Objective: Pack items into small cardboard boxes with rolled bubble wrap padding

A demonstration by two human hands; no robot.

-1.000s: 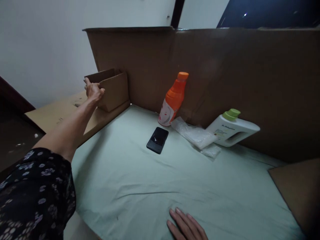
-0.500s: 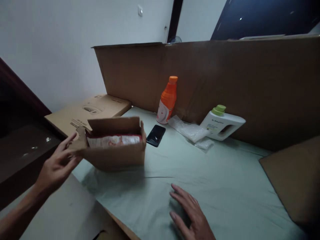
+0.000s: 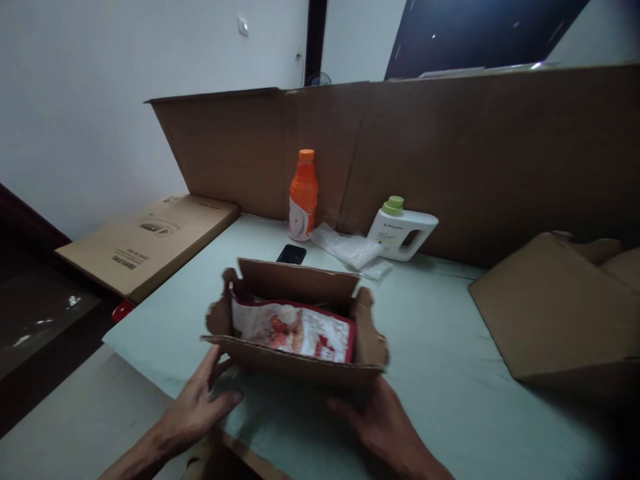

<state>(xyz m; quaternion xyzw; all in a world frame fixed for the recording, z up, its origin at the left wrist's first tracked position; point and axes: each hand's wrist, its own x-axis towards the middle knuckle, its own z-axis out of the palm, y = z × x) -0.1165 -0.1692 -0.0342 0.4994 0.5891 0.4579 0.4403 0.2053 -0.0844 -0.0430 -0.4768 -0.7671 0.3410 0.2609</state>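
Observation:
An open cardboard box point(image 3: 300, 363) stands on the green cloth in front of me, its flaps raised. Inside lies a white and red printed packet point(image 3: 295, 330). My left hand point(image 3: 193, 403) is at the box's left front corner, thumb in front and fingers partly hidden by the side. At the right front corner, my right hand point(image 3: 383, 427) grips the box, its thumb along the front wall and its other fingers out of sight. Just behind the box is a black phone point(image 3: 291, 254), partly covered by its back flap.
An orange bottle point(image 3: 303, 193), clear bubble wrap point(image 3: 350, 248) and a white jug with a green cap point(image 3: 403, 230) stand or lie along a tall cardboard panel point(image 3: 425, 147). A flat carton point(image 3: 150, 240) is at left, another cardboard box point(image 3: 555, 313) at right.
The box has moved right and nearer to me and has turned. My right hand has come up to its right corner; my left has shifted from its left end to the front corner.

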